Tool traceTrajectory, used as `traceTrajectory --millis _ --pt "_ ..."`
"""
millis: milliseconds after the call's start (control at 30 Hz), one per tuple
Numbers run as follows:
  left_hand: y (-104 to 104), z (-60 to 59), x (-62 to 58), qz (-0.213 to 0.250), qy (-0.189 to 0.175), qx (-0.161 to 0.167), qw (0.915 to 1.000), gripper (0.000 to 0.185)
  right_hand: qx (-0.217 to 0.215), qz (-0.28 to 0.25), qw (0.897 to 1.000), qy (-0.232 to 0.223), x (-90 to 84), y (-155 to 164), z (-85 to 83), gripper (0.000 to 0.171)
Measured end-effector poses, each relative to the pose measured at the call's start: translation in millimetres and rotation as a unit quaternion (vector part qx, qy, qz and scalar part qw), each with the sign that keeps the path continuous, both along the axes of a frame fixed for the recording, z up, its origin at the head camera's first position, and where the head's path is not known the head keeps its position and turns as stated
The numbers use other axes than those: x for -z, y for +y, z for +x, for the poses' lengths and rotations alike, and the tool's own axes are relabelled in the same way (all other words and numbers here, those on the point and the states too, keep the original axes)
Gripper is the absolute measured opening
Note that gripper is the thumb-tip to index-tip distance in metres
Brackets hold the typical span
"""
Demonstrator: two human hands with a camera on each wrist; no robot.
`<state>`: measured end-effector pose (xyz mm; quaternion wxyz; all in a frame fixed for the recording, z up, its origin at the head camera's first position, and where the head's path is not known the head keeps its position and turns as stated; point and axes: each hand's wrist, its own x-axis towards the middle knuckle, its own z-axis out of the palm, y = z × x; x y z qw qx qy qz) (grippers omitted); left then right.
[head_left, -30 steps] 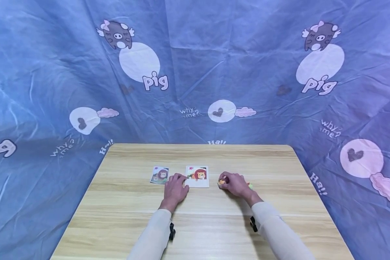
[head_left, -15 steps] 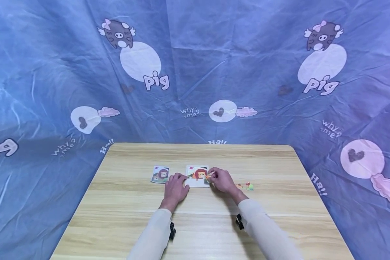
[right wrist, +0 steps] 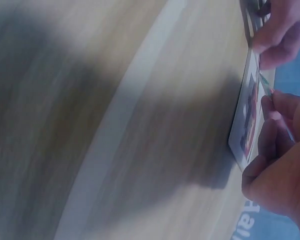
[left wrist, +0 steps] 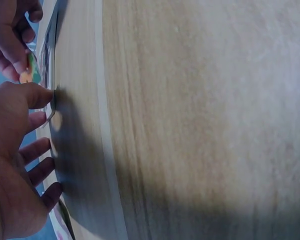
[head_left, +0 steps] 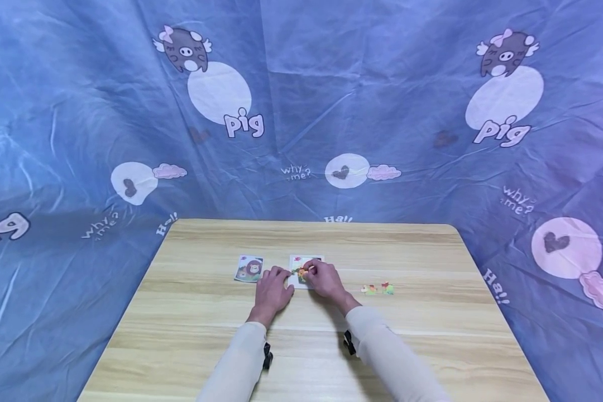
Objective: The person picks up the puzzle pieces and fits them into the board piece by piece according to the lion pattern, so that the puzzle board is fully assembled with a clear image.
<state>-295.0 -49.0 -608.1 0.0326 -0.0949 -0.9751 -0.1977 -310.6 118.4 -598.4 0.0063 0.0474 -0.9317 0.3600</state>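
A small puzzle board [head_left: 292, 283] with a white border and a lion picture lies flat near the middle of the table. My left hand [head_left: 271, 291] rests at its left edge, fingers loosely spread, thumb and forefinger at the near corner in the left wrist view. With thumb and fingertips, my right hand [head_left: 325, 279] pinches an orange and green puzzle piece [left wrist: 27, 76] over the lower left part of the board. That piece [head_left: 302, 274] overlaps the lion picture in the head view. The right hand hides the board's right side.
A card [head_left: 249, 268] with a similar lion picture lies left of the board, just beyond the left hand. Two colourful loose puzzle pieces [head_left: 388, 288] lie on the table [head_left: 432, 335] to the right. A blue printed cloth [head_left: 301, 123] hangs behind the table.
My right hand has picked a puzzle piece off the table at the right and carried it left over the board. My left hand has stayed at the board's edge.
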Motion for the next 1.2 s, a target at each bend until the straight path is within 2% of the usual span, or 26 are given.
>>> traceTrajectory --millis 500,1067,1200 --pt "0 -2.1 1.6 -0.014 -0.015 -0.009 0.9997 0.036 0.062 0.025 0.998 -0.011 -0.5 -23 0.8 0.012" --pt "-1 -5.2 3.6 -0.02 -0.01 -0.002 0.9997 0.037 0.075 0.107 0.991 0.04 8.6 -29 -0.3 0.008" --pt "0 -5.7 3.6 -0.02 -0.01 0.0 0.9997 0.036 0.067 0.137 0.987 0.051 9.2 -30 -0.5 0.011"
